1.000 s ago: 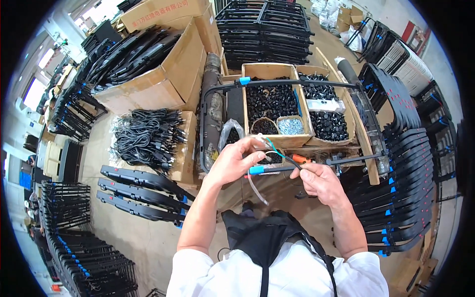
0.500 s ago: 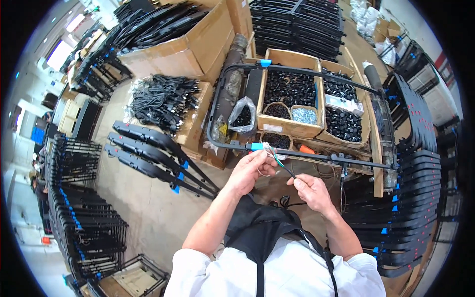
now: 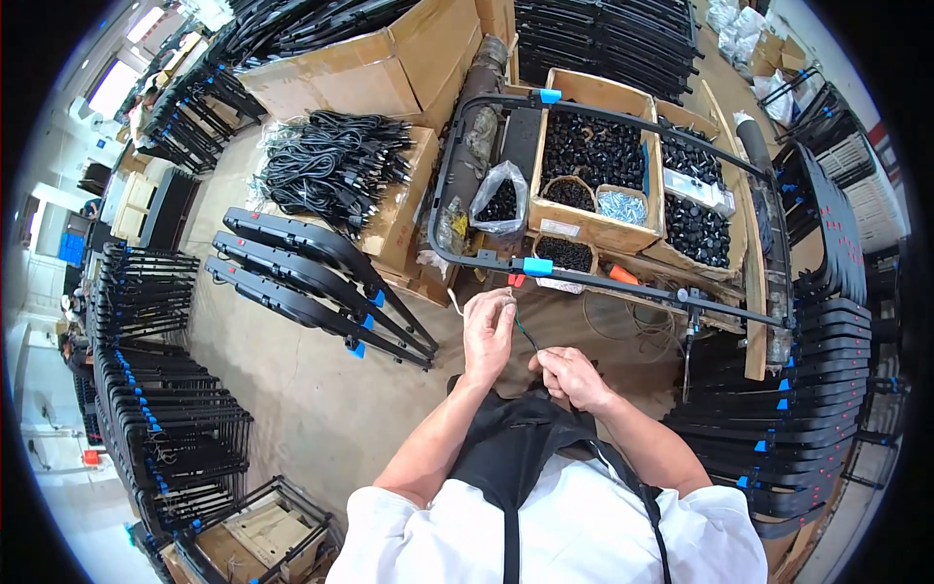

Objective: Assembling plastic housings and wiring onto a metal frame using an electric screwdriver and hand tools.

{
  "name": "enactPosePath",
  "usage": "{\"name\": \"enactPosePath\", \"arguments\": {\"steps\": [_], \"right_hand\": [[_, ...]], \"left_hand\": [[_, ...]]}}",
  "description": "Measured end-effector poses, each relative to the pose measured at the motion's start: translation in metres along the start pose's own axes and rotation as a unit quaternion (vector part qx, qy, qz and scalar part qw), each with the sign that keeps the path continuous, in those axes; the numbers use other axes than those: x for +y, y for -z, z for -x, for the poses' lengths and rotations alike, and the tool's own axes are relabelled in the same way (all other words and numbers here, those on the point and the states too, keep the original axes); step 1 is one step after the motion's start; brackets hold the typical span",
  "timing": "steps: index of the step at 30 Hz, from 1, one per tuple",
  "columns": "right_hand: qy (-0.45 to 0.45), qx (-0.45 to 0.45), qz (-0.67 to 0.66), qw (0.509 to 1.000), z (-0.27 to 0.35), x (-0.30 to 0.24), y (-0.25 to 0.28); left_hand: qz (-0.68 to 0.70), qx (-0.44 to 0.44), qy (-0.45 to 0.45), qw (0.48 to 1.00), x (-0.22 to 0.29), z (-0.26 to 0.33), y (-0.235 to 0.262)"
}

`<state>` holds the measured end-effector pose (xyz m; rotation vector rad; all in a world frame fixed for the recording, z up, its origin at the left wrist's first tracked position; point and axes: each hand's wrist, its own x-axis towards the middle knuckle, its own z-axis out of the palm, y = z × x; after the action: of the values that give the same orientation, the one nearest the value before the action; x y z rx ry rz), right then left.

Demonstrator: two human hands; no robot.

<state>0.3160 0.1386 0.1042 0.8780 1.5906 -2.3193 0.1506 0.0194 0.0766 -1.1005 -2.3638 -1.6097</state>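
Observation:
In front of my body my left hand [image 3: 489, 331] pinches the thin ends of a cable's wires, and a white strand sticks out to its left. A green wire [image 3: 521, 329] runs from those fingers toward my right hand [image 3: 572, 377], which is closed round the cable's black sheath. Just beyond both hands lies a black tubular frame [image 3: 623, 284] with blue tape [image 3: 537, 268] wrapped on its near bar. Small red pieces [image 3: 516, 280] show under that bar, right by my left fingertips. The bare wire ends are too small to make out.
Beyond the frame stand wooden boxes [image 3: 572, 232] of black plastic parts and screws, beside a clear bag [image 3: 499, 200]. Coiled black cables [image 3: 336, 165] lie on a carton to the left. Black frames lean at left [image 3: 292, 282] and are stacked at right [image 3: 812, 389].
Both hands have drawn back toward my body and a little leftward, away from the frame's near bar. The wires stay between them. The whole view has shifted slightly.

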Motion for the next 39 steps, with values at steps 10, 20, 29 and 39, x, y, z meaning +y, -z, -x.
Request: {"name": "enactPosePath", "arguments": {"steps": [10,20,29,39], "right_hand": [[-0.144,-0.002,-0.142,0.979,-0.085,0.002,-0.044],[-0.139,-0.002,-0.250,0.958,-0.109,0.007,-0.075],[-0.124,0.030,-0.249,0.960,-0.110,0.018,-0.084],[-0.106,0.028,-0.273,0.956,-0.112,0.015,-0.086]], "left_hand": [[0.098,-0.038,0.296,0.950,-0.117,-0.009,0.006],[0.472,-0.216,0.499,0.694,-0.159,-0.048,0.029],[0.360,-0.304,0.456,0.755,-0.159,-0.065,0.039],[0.477,-0.260,0.513,0.665,-0.163,-0.063,0.044]]}}
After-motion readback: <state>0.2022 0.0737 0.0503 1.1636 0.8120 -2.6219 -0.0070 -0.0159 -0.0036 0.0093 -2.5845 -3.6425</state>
